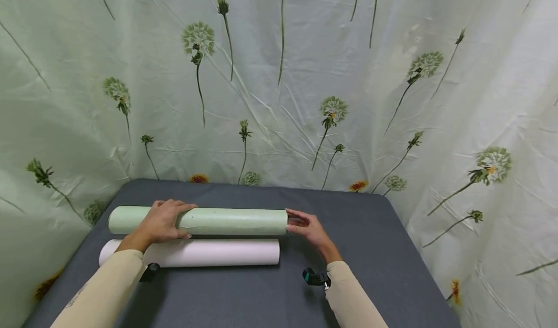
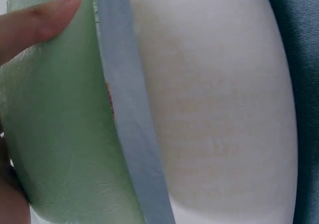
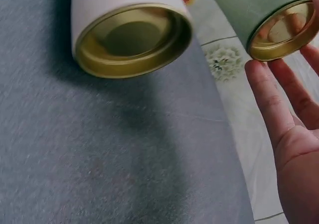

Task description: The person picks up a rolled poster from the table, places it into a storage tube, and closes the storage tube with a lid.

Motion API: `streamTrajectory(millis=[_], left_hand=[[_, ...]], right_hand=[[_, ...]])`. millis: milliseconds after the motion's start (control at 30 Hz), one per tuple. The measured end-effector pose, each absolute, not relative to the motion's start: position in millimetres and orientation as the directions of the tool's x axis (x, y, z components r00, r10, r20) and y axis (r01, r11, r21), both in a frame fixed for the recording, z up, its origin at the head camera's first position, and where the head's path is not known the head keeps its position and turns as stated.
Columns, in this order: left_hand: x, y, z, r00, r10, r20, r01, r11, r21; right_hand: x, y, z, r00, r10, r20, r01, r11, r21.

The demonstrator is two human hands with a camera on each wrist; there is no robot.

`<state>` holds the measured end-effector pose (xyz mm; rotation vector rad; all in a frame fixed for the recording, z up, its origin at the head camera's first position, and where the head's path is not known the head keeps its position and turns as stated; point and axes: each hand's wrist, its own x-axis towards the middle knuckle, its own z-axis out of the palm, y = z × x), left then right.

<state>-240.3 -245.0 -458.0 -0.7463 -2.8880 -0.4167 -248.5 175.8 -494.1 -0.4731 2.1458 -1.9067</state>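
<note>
A long pale green tube lies across the far part of the cloth-covered table. My left hand grips it from above, left of its middle, with the thumb on the near side. Fingertips of my right hand touch the rim at its right end, fingers spread and fairly straight. A gold metal cap, recessed, closes that end in the right wrist view. Nearer to me and parallel lies a pinkish-white tube, partly hidden under the left wrist. Its right end has a gold cap too.
Dark grey cloth covers the table. A pale curtain printed with dandelions hangs behind it and along both sides. Dark straps with small devices sit at both wrists, the right one showing more fully.
</note>
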Motion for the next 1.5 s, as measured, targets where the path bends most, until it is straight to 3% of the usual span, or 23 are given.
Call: streamTrajectory(millis=[367, 533, 700, 833, 1033, 1233, 1500], left_hand=[[-238.2, -241.7, -459.1, -0.874, 0.438, 0.212, 0.479, 0.852, 0.212], [-240.6, -237.4, -458.5, -0.872, 0.442, 0.211, 0.483, 0.847, 0.222], [-239.6, -235.5, -457.5, -0.869, 0.445, 0.216, 0.487, 0.845, 0.221], [-236.8, -237.1, -456.2, -0.879, 0.433, 0.198, 0.470, 0.855, 0.220], [-234.1, -239.4, -454.0, -0.882, 0.419, 0.216, 0.461, 0.861, 0.214], [-231.2, -240.3, -456.3, -0.890, 0.407, 0.204, 0.447, 0.865, 0.228], [-230.0, -237.7, -457.8, -0.869, 0.425, 0.252, 0.474, 0.862, 0.179]], right_hand=[[-252.4, 165.7, -483.6, -0.933, -0.360, 0.021, -0.107, 0.222, -0.969], [-254.5, 161.0, -475.0, -0.919, -0.394, 0.037, -0.190, 0.357, -0.914], [-249.1, 143.3, -460.3, -0.900, -0.434, 0.042, -0.328, 0.611, -0.720], [-244.3, 119.5, -452.9, -0.887, -0.455, 0.079, -0.441, 0.784, -0.437], [-235.3, 89.4, -451.8, -0.884, -0.417, 0.210, -0.445, 0.889, -0.106], [-226.9, 75.3, -462.4, -0.860, -0.396, 0.321, -0.422, 0.906, -0.014], [-223.9, 75.0, -468.6, -0.834, -0.357, 0.421, -0.413, 0.910, -0.046]])
